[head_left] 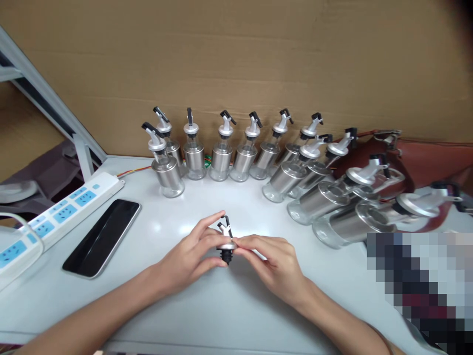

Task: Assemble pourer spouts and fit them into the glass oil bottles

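Note:
Above the middle of the table, both hands hold one bottle pourer (226,245), upright, with a silver collar, a ribbed black stopper below and a black flip lever on top. My left hand (186,251) is closed on it from the left, one finger up at the lever and the thumb at the stopper. From the right, my right hand (275,256) pinches the collar's edge between thumb and finger. Behind them stands an arc of glass oil bottles with steel sleeves, among them one at the left (168,172) and one in the middle (220,160), each topped with a similar pourer.
A black phone (102,238) lies at the left beside a white power strip (59,212) with blue sockets. Several bottles crowd the right side, in front of a brown leather bag (424,160). Cardboard (236,59) walls off the back. Pixelation covers the lower right.

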`<state>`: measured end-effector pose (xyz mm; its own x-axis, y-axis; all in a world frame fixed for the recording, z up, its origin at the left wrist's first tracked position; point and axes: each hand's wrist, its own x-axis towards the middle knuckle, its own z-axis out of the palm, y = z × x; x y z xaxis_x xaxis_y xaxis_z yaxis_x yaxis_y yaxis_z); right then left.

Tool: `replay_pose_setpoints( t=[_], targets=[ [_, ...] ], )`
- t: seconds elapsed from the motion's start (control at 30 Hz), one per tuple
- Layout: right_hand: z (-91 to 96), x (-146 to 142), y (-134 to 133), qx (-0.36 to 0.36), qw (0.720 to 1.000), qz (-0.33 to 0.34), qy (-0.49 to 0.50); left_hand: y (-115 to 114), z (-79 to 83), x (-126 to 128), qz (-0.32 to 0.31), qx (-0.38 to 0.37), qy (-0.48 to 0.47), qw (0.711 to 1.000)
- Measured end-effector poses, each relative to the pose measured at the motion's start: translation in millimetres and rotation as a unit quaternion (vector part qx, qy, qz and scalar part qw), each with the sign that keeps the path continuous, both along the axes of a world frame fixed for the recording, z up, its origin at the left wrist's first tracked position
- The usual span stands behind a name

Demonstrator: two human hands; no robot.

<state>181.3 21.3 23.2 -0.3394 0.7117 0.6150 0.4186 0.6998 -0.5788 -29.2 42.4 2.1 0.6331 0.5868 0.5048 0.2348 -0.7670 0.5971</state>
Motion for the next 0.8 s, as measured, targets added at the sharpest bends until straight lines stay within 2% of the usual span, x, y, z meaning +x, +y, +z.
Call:
replay_pose_setpoints(
  t=[0.1, 0.23, 0.37, 0.53, 0.67, 0.8],
  targets=[
    [0.8, -1, 0, -0.027, 0.999, -0.012, 0.014, -1, -2.1, 0, 0.005, -0.011, -0.003, 1.0],
    [1.2, 0, 0, -0.118, 0.99, -0.039, 0.058, -3, -1.0, -1, 0.036, -0.006, 0.003, 0.999],
    [-0.5, 0, -1, -0.169, 0.983, 0.003, 0.066, -3, 2.9, -3, 0.031, -0.002, 0.029, 0.999],
    [-0.2, -1, -1, -0.186, 0.98, 0.067, 0.023, 0, -5.2, -4, 0.043, 0.021, 0.058, 0.997],
    [3.4, -2, -1, -0.204, 0.976, 0.066, 0.027, 2, -12.2, -1, 0.054, 0.019, 0.063, 0.996],
    [9.8, -4, 0, -0.163, 0.985, 0.047, -0.033, 3, -11.6, 2, 0.04, 0.018, 0.038, 0.998]
  ],
)
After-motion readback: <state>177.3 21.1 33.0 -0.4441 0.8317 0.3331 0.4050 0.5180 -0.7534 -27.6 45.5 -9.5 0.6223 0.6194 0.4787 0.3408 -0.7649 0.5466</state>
